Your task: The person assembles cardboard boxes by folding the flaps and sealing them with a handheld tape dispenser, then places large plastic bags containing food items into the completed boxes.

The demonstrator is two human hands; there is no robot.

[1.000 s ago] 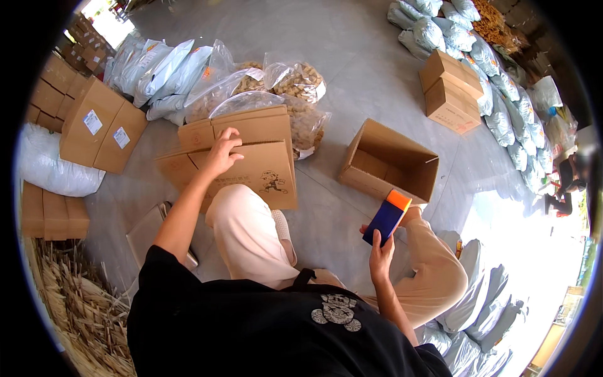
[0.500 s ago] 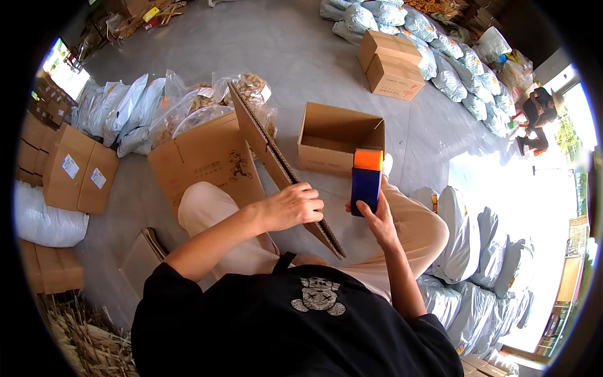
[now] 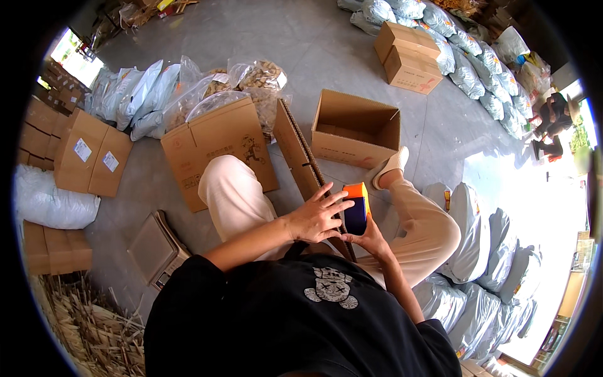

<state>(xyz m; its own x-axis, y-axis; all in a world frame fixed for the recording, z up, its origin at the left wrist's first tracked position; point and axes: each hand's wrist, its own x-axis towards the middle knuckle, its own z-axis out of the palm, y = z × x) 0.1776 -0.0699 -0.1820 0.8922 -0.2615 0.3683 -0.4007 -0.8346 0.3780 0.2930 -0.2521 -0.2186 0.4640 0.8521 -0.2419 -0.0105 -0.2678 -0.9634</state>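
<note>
A flattened cardboard box [image 3: 294, 151] stands on edge between my legs, its thin layered edge toward me. Over its near end lies my left hand [image 3: 316, 217], fingers spread and stretched out, touching the upper edge. My right hand [image 3: 369, 239] grips a block-shaped tape dispenser [image 3: 355, 213], dark blue with an orange end, held right beside the cardboard. My left fingertips reach close to the dispenser; whether they touch it I cannot tell. Beyond my hands is an open-topped, upright carton [image 3: 352, 147]; its inside is partly shaded.
Another flat printed carton [image 3: 217, 154] leans against clear bags [image 3: 260, 78] of brown pieces. A scale [image 3: 154, 248] lies by my left knee. Grey sacks [image 3: 468, 232] line the right. Closed cartons [image 3: 411, 60] stand farther off, and a person [image 3: 553, 119] is at far right.
My left hand has let go of the cardboard's edge and spread its fingers, moving right. The tape dispenser came in left and nearer to the cardboard. The view shifted slightly.
</note>
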